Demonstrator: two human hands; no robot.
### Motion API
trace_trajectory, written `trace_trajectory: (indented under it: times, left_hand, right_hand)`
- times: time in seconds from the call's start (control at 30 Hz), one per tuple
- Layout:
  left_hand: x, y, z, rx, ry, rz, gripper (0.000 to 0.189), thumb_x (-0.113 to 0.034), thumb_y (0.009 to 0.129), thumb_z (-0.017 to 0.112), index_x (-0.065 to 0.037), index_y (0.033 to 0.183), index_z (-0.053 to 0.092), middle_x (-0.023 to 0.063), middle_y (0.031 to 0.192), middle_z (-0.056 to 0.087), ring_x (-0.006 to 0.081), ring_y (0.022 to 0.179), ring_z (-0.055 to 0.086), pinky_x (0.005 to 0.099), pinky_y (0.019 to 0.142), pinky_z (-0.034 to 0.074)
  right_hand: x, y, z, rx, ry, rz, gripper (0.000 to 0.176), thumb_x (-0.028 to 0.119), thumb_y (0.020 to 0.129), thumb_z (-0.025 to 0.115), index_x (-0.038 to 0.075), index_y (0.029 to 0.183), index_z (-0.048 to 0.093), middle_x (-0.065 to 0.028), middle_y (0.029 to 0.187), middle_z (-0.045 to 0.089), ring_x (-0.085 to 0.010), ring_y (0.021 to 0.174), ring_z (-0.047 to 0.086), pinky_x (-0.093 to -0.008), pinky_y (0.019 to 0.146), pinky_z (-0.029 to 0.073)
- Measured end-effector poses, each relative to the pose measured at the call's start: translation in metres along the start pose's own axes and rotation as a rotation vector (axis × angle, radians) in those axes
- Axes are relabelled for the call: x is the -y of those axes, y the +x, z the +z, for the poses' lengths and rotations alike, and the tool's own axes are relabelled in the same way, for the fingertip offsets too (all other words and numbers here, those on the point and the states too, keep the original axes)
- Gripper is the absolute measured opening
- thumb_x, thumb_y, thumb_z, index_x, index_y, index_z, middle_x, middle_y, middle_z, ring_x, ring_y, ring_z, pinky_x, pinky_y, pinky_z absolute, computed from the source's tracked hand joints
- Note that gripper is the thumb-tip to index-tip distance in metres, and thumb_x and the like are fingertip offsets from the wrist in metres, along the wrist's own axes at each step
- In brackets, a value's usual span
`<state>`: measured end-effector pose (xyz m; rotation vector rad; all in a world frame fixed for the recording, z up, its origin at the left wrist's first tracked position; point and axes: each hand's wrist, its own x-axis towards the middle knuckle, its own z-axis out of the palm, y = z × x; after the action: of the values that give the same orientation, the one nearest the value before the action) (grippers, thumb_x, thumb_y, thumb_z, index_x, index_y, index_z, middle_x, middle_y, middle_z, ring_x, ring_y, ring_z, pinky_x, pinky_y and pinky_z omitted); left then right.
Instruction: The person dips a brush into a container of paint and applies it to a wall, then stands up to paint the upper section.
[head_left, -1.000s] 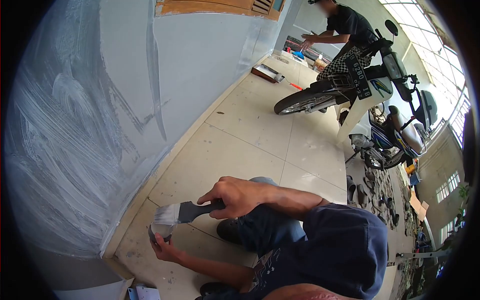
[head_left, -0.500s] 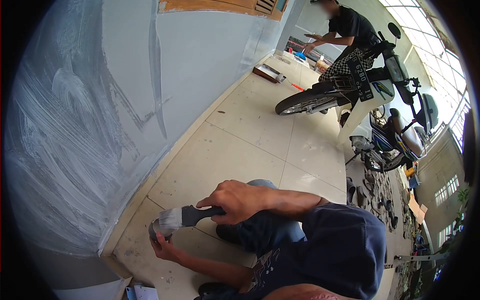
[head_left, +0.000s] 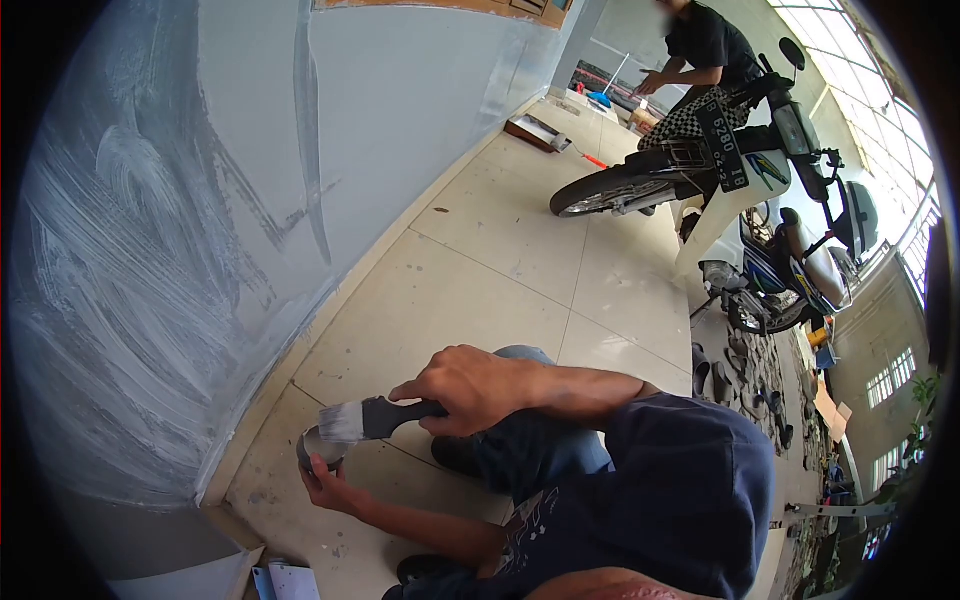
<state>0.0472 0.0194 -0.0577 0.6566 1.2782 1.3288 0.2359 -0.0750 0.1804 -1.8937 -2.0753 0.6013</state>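
Note:
My right hand [head_left: 462,388] is closed around the dark handle of a paintbrush [head_left: 380,418]. The brush lies nearly level, its pale, paint-coated bristles over the mouth of a small round cup [head_left: 316,446]. My left hand [head_left: 330,487] grips this cup from below and keeps it tilted. What is inside the cup is mostly hidden by the bristles. Both hands are above the tiled floor, close to the foot of a wall [head_left: 150,270] streaked with whitish-grey paint.
A paint tray [head_left: 537,133] sits along the wall farther off, with a red-handled tool [head_left: 594,160] beside it. Behind a parked motorcycle [head_left: 720,165] stands another person [head_left: 710,50]. Several shoes [head_left: 722,385] line the edge of the tiles [head_left: 480,280]. Pale blue items [head_left: 290,582] lie at the wall's corner.
The brush and my right hand have shifted slightly upward, and the bristles sit a little higher over the cup. The other person's hands have drawn closer together.

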Motion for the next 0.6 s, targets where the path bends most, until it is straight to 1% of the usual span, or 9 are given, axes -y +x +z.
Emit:
trace_trajectory:
  times: [0.17, 0.27, 0.33, 0.53, 0.6]
  left_hand:
    - [0.004, 0.002, 0.000, 0.017, -0.004, -0.005, 0.062, -0.039, 0.075, 0.065, 0.006, 0.117, 0.053, 0.0173, 0.109, 0.057, 0.0276, 0.097, 0.057, 0.0354, 0.074, 0.053]
    - [-0.003, -0.004, 0.006, 0.035, 0.002, 0.005, 0.060, -0.036, 0.075, 0.066, 0.006, 0.116, 0.053, 0.0170, 0.109, 0.057, 0.0280, 0.097, 0.057, 0.0369, 0.075, 0.053]
    - [-0.011, -0.009, 0.015, 0.082, -0.072, -0.015, 0.052, -0.020, 0.075, 0.066, 0.008, 0.117, 0.051, 0.0177, 0.107, 0.057, 0.0268, 0.095, 0.058, 0.0364, 0.076, 0.052]
    - [-0.016, -0.014, 0.022, 0.161, -0.012, -0.075, 0.053, -0.018, 0.075, 0.066, 0.008, 0.117, 0.050, 0.0184, 0.108, 0.057, 0.0274, 0.094, 0.058, 0.0360, 0.077, 0.052]
    - [-0.012, -0.013, 0.020, 0.144, -0.023, -0.080, 0.053, -0.018, 0.075, 0.066, 0.008, 0.118, 0.050, 0.0187, 0.108, 0.057, 0.0276, 0.094, 0.058, 0.0360, 0.077, 0.052]
  right_hand:
    - [0.000, 0.000, -0.002, -0.016, -0.003, -0.005, 0.042, 0.014, 0.072, 0.065, -0.001, 0.111, 0.058, -0.0147, 0.075, 0.066, -0.0280, 0.072, 0.065, -0.0357, 0.065, 0.050]
    - [0.000, -0.001, 0.000, 0.002, 0.009, -0.003, 0.040, 0.014, 0.071, 0.065, 0.000, 0.108, 0.060, -0.0146, 0.074, 0.066, -0.0282, 0.072, 0.064, -0.0357, 0.064, 0.050]
    - [-0.001, 0.000, 0.000, -0.001, -0.052, -0.032, 0.039, 0.014, 0.070, 0.066, 0.001, 0.106, 0.061, -0.0144, 0.073, 0.065, -0.0288, 0.071, 0.064, -0.0358, 0.064, 0.050]
    - [-0.001, 0.001, -0.001, 0.028, -0.097, 0.025, 0.039, 0.015, 0.069, 0.066, 0.002, 0.106, 0.062, -0.0132, 0.073, 0.065, -0.0284, 0.072, 0.064, -0.0363, 0.065, 0.050]
    - [-0.005, 0.001, 0.001, 0.017, -0.096, 0.029, 0.040, 0.015, 0.069, 0.065, 0.003, 0.106, 0.061, -0.0123, 0.072, 0.066, -0.0281, 0.072, 0.064, -0.0363, 0.065, 0.050]
